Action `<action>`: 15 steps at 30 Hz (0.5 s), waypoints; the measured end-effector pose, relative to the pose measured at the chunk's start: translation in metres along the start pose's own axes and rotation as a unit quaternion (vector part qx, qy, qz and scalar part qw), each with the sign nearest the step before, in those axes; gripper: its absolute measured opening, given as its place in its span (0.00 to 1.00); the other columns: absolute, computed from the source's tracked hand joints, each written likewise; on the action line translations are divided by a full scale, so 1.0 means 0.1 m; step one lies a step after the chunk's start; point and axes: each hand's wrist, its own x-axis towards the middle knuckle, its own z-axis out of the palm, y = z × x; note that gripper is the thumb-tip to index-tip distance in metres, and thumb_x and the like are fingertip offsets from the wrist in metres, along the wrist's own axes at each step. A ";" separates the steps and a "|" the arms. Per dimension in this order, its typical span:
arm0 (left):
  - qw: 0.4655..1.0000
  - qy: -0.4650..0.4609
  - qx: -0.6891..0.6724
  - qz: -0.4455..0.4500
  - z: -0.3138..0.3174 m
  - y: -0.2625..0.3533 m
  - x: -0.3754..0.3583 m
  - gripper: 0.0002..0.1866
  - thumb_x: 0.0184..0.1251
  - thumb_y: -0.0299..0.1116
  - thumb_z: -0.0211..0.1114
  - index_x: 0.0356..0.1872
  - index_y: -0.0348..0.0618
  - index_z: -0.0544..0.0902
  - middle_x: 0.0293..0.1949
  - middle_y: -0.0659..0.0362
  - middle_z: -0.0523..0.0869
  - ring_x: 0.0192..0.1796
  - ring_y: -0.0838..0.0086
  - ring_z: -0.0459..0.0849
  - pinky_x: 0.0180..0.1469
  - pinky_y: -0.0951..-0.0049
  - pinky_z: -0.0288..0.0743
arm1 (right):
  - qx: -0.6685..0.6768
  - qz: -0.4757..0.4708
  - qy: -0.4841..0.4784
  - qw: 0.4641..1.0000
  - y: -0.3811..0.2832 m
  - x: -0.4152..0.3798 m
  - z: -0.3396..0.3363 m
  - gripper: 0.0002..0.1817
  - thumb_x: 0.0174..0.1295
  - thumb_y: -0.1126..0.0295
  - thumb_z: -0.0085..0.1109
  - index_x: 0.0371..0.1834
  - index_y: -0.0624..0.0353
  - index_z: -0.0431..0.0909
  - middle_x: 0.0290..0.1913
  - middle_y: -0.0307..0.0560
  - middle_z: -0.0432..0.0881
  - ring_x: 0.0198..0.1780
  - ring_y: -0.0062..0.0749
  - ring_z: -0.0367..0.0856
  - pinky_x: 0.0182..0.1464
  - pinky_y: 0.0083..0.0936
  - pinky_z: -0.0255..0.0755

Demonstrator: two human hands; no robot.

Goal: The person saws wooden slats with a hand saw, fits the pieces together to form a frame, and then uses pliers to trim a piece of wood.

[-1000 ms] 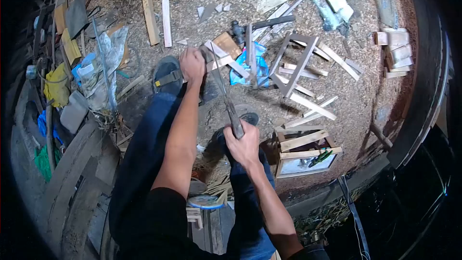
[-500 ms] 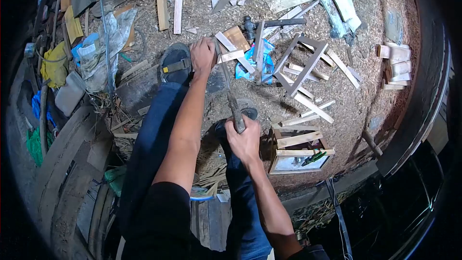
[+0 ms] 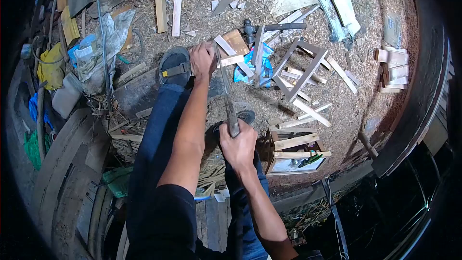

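My right hand (image 3: 238,145) is closed around the worn grip of a hand saw (image 3: 227,89), whose long narrow blade points away from me. The blade crosses a pale wooden strip (image 3: 232,61) right beside my left hand (image 3: 202,59). That hand is closed over the strip, pressing it down next to my sandalled left foot (image 3: 175,67); the strip's other end is hidden under the fingers. The saw's teeth are too small to make out. My right foot (image 3: 246,116) rests just beyond my right hand.
A hammer (image 3: 249,31), a brown wooden frame (image 3: 308,74) and loose strips (image 3: 315,115) lie on the shavings to the right. Nearer stands a wooden box (image 3: 298,159) with green-handled pliers (image 3: 310,160). Rags and plastic (image 3: 103,48) clutter the left.
My right hand has drawn the saw slightly back toward me and to the left. My left hand stays on the strip. The whole view has shifted a little.
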 end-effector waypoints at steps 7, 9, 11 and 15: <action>1.000 0.013 -0.007 -0.013 0.07 -0.05 -0.01 0.09 0.60 0.30 0.57 0.32 0.40 0.85 0.33 0.48 0.87 0.39 0.54 0.84 0.49 0.57 0.73 | -0.013 0.059 -0.004 0.998 -0.17 0.05 -0.05 0.12 0.56 0.68 0.61 0.25 0.68 0.78 0.19 0.62 0.76 0.22 0.49 0.81 0.29 0.37 0.72; 1.000 0.006 -0.004 -0.010 0.06 -0.06 -0.02 0.09 0.60 0.31 0.56 0.32 0.40 0.85 0.32 0.47 0.87 0.39 0.54 0.84 0.50 0.57 0.73 | -0.038 0.016 -0.006 0.999 -0.08 0.09 0.05 0.13 0.55 0.68 0.62 0.24 0.69 0.78 0.19 0.62 0.76 0.22 0.49 0.81 0.29 0.37 0.72; 1.000 -0.002 -0.002 -0.006 0.09 -0.05 -0.04 0.09 0.60 0.31 0.56 0.32 0.40 0.85 0.32 0.47 0.86 0.39 0.53 0.84 0.50 0.56 0.73 | -0.063 -0.027 -0.009 0.998 -0.03 0.11 0.08 0.13 0.55 0.67 0.62 0.23 0.69 0.77 0.19 0.61 0.76 0.21 0.49 0.81 0.29 0.37 0.72; 1.000 0.024 0.003 -0.018 0.02 0.02 -0.04 0.10 0.60 0.32 0.56 0.30 0.40 0.85 0.32 0.46 0.86 0.39 0.51 0.83 0.50 0.54 0.73 | -0.044 0.039 -0.023 0.998 -0.10 0.15 0.11 0.14 0.54 0.67 0.62 0.22 0.69 0.76 0.19 0.61 0.77 0.21 0.48 0.80 0.31 0.37 0.73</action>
